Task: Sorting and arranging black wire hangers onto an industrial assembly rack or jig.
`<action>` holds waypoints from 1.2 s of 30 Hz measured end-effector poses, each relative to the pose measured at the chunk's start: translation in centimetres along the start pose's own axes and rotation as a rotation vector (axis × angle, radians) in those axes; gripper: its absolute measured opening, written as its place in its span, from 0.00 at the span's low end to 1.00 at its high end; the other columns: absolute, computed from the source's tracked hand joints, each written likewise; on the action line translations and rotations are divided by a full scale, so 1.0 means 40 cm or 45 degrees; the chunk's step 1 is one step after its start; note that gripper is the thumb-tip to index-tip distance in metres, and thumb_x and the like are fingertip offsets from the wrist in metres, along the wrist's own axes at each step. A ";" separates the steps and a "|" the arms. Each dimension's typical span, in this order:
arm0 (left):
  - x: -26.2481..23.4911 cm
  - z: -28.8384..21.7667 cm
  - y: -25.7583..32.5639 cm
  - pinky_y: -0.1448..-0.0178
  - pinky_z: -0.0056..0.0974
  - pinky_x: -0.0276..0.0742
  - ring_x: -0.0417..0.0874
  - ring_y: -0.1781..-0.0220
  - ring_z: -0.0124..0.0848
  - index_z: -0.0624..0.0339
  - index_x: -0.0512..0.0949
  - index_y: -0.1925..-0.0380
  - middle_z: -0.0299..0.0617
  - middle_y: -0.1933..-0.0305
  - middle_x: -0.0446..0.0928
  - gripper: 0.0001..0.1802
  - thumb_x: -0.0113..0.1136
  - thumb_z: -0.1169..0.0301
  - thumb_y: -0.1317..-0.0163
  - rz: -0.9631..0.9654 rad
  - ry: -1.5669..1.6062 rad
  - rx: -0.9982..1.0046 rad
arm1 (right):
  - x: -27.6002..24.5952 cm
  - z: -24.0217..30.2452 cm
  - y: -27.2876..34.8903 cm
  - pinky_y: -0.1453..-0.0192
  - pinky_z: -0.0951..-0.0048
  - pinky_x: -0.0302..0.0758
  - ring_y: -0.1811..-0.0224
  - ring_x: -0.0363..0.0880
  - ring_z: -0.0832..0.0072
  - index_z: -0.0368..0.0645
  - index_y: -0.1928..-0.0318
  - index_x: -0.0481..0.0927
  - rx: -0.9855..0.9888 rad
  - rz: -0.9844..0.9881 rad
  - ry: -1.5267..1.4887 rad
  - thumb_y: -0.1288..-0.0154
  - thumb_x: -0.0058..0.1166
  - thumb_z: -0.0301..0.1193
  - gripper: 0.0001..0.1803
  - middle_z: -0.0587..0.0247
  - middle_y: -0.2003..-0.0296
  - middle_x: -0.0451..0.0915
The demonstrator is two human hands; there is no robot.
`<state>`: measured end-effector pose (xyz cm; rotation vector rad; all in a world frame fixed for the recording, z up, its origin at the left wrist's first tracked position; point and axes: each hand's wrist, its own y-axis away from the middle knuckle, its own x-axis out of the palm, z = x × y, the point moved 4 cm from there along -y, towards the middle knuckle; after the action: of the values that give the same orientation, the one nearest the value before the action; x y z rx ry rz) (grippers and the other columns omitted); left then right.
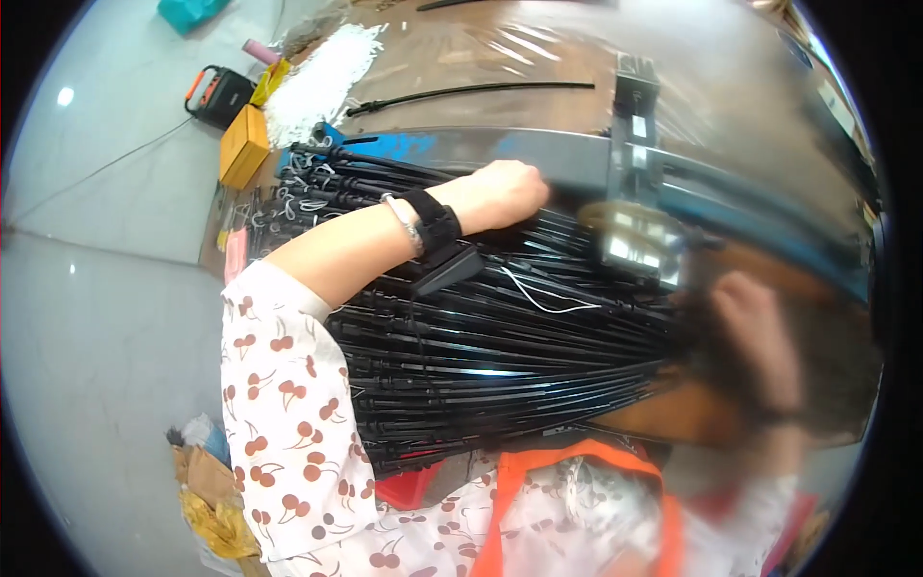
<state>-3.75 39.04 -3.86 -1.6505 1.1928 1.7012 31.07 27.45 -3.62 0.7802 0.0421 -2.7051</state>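
A wide fan of long, thin black rods [500, 341] lies across the bench, their thicker ends at the left and their slim ends drawn together at the right. My left hand [510, 195] is closed over the far part of these rods; its curled fingers hide whatever is inside. My right hand [755, 317] is smeared by motion near the gathered slim ends, so its grip cannot be made out. Between the hands stands a metal fixture [635, 173] with an upright post and a blurred round part. A white cord [543, 303] loops over the rods.
Beyond the rods, a single black rod [471, 94] lies on the brown surface. A heap of small white pieces [322, 82] sits at the far left, beside a yellow box [243, 146] and a black case with an orange handle [219, 96]. Crumpled bags [212, 510] lie lower left.
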 end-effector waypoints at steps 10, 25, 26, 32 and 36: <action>-0.035 -0.042 0.024 0.53 0.50 0.83 0.85 0.56 0.49 0.61 0.81 0.65 0.53 0.62 0.81 0.08 0.52 0.72 0.36 -0.062 0.184 -0.037 | -0.019 0.038 0.032 0.62 0.63 0.71 0.70 0.71 0.62 0.35 0.68 0.73 -0.234 -0.006 0.345 0.33 0.56 0.32 0.12 0.53 0.73 0.72; -0.030 -0.093 -0.002 0.48 0.48 0.80 0.81 0.56 0.50 0.64 0.81 0.57 0.51 0.63 0.78 0.12 0.61 0.74 0.41 0.033 0.311 0.047 | -0.079 -0.100 0.036 0.53 0.60 0.77 0.58 0.79 0.59 0.41 0.61 0.82 -0.237 -0.157 0.537 0.39 0.61 0.29 0.07 0.58 0.65 0.82; -0.032 -0.107 -0.011 0.48 0.48 0.80 0.81 0.56 0.50 0.64 0.81 0.57 0.51 0.63 0.78 0.12 0.61 0.74 0.41 0.032 0.314 0.078 | -0.075 -0.104 0.047 0.54 0.59 0.77 0.59 0.78 0.57 0.42 0.63 0.82 -0.175 0.031 0.605 0.42 0.61 0.28 0.07 0.59 0.65 0.81; -0.043 -0.150 -0.047 0.50 0.47 0.81 0.82 0.55 0.48 0.65 0.77 0.59 0.51 0.62 0.79 0.12 0.59 0.79 0.46 0.272 0.011 0.125 | -0.050 -0.091 0.083 0.55 0.58 0.77 0.58 0.78 0.58 0.45 0.65 0.81 -0.280 0.114 0.916 0.47 0.59 0.24 0.07 0.62 0.68 0.79; -0.047 -0.159 -0.045 0.49 0.47 0.81 0.82 0.55 0.49 0.65 0.75 0.56 0.51 0.60 0.79 0.15 0.58 0.79 0.45 0.275 0.033 0.108 | -0.048 -0.116 0.083 0.53 0.59 0.77 0.58 0.77 0.58 0.45 0.65 0.81 -0.320 0.247 1.018 0.47 0.59 0.23 0.07 0.61 0.68 0.79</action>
<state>1.47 35.06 -1.82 -1.5440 1.4806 1.7336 36.05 25.42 -6.34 1.6150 0.4483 -1.9964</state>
